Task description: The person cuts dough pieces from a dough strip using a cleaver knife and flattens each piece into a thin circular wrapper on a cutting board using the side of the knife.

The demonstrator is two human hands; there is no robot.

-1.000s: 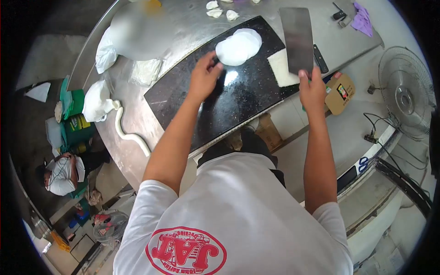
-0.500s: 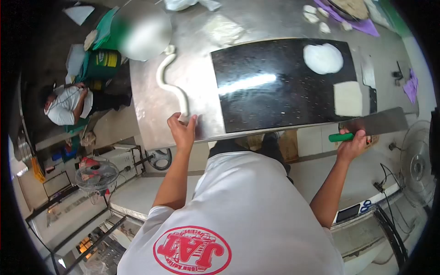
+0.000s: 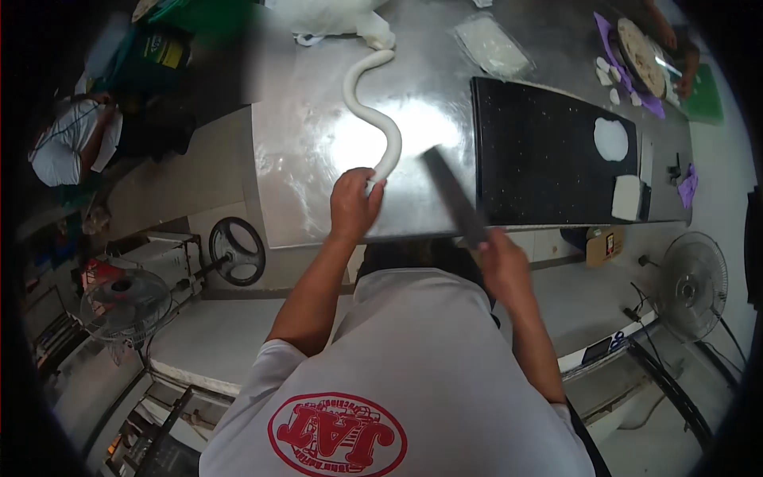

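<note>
A long white dough rope [image 3: 393, 143] lies in an S-curve on the steel table [image 3: 294, 159]. My left hand [image 3: 355, 204] is closed around its near end, close to the table's front edge. In my right hand [image 3: 506, 266] is a broad-bladed cleaver [image 3: 453, 195]; it is blurred, and its handle is mostly hidden by my fingers. The blade points up and left, to the right of the dough rope and apart from it. A black board [image 3: 548, 151] lies right of the blade, with a round white dough sheet [image 3: 611, 140] and a square white stack [image 3: 627, 197] at its right end.
A clear plastic bag [image 3: 493, 46] and a white bag [image 3: 338, 17] lie at the back. At the far right, another person's hand [image 3: 683, 83] is by a round pan [image 3: 640, 60] on purple cloth. A seated person [image 3: 75, 143] is at left. Fans stand on both sides.
My right hand has swung the cleaver leftward from the board's right end toward the dough rope. My left hand has closed on the rope's near end. The view has shifted.
</note>
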